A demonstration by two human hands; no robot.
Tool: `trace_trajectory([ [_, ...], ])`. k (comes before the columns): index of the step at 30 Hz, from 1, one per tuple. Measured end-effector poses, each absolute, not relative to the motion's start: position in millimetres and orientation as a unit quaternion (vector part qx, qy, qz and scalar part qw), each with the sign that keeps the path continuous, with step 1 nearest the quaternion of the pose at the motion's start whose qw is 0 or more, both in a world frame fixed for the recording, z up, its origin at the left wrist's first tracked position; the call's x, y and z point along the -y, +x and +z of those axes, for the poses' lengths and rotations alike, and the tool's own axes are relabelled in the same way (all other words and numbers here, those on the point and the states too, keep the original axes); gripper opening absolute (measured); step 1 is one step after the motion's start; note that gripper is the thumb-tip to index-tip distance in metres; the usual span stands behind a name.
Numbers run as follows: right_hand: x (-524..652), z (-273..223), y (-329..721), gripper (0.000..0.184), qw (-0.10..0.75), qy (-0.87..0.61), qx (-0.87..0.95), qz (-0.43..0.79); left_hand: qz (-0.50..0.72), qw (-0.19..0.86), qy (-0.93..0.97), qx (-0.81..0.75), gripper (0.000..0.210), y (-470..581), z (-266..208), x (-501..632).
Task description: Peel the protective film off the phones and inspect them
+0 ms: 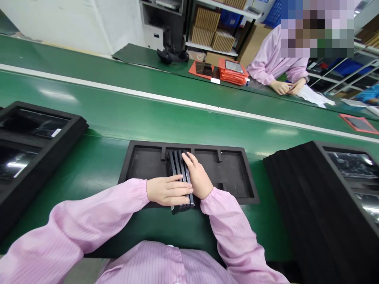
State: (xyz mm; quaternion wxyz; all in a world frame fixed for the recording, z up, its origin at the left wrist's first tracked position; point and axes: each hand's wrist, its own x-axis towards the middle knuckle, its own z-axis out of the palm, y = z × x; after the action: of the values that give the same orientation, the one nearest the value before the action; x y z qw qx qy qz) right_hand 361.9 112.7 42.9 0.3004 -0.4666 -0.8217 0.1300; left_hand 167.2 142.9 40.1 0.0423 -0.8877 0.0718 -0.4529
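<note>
A short row of several thin black panels (177,161) with shiny edges stands on its long side over the middle of a shallow black foam tray (233,175). My left hand (169,191) is closed across the near part of the row, its fingers lying over the upper edges. Against the right side of the panels my right hand (197,176) presses, its fingers reaching to the far end. Both hands hold the panels together. My left thumb and palm side are hidden. The panels cover the tray's centre.
Stacked black foam trays with glossy panels stand at left (63,144) and right (319,189). Beyond a white strip (189,103) on the green bench lie red-orange sheets (233,73) with panels. Across the bench, a person in pink (272,55) rests both hands on it.
</note>
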Motion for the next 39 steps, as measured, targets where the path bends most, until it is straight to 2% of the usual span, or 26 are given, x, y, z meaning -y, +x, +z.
trace_trajectory([
  [3,-113.9,46.3,364.5,0.071,0.308,-0.47,0.777,0.284,-0.432,0.049,-0.897,-0.081,0.012,166.7,36.4,-145.0],
  [7,-111.3,46.5,354.5,0.054,0.396,-0.484,0.661,0.415,-0.379,0.018,-0.918,-0.118,0.016,166.9,36.8,-155.4],
  [9,-108.1,43.2,344.0,0.053,0.439,-0.514,0.584,0.449,-0.372,-0.027,-0.914,-0.158,0.018,167.9,36.8,-162.2],
  [12,-104.8,40.4,330.9,0.061,0.479,-0.545,0.525,0.446,-0.373,-0.127,-0.901,-0.179,0.043,168.7,34.6,-164.9],
  [16,-111.6,44.0,328.4,0.061,0.492,-0.554,0.475,0.476,-0.357,-0.242,-0.896,-0.109,0.074,164.5,29.2,-144.0],
  [19,-124.1,45.1,327.6,0.057,0.495,-0.56,0.405,0.527,-0.43,-0.339,-0.832,0.093,0.068,164.3,27.8,-123.3],
  [22,-134.8,42.2,317.7,0.055,0.495,-0.553,0.378,0.554,-0.491,-0.483,-0.603,0.402,0.062,174.7,31.2,-117.1],
  [24,-138.4,39.8,307.9,0.056,0.502,-0.528,0.356,0.585,-0.495,-0.528,-0.493,0.482,0.056,184.9,34.8,-121.4],
  [28,-140.9,40.0,296.4,0.052,0.556,-0.467,0.271,0.632,-0.517,-0.561,-0.451,0.464,0.029,200.7,42.5,-132.4],
  [30,-143.6,44.3,297.1,0.047,0.571,-0.461,0.259,0.628,-0.539,-0.565,-0.436,0.447,0.023,204.3,47.4,-136.5],
  [36,-156.9,66.8,298.8,0.048,0.642,-0.415,0.296,0.572,-0.594,-0.563,-0.436,0.374,0.049,206.3,62.5,-161.0],
  [39,-157.4,67.4,296.3,0.047,0.637,-0.415,0.322,0.564,-0.585,-0.576,-0.44,0.365,0.051,203.8,59.7,-171.0],
])
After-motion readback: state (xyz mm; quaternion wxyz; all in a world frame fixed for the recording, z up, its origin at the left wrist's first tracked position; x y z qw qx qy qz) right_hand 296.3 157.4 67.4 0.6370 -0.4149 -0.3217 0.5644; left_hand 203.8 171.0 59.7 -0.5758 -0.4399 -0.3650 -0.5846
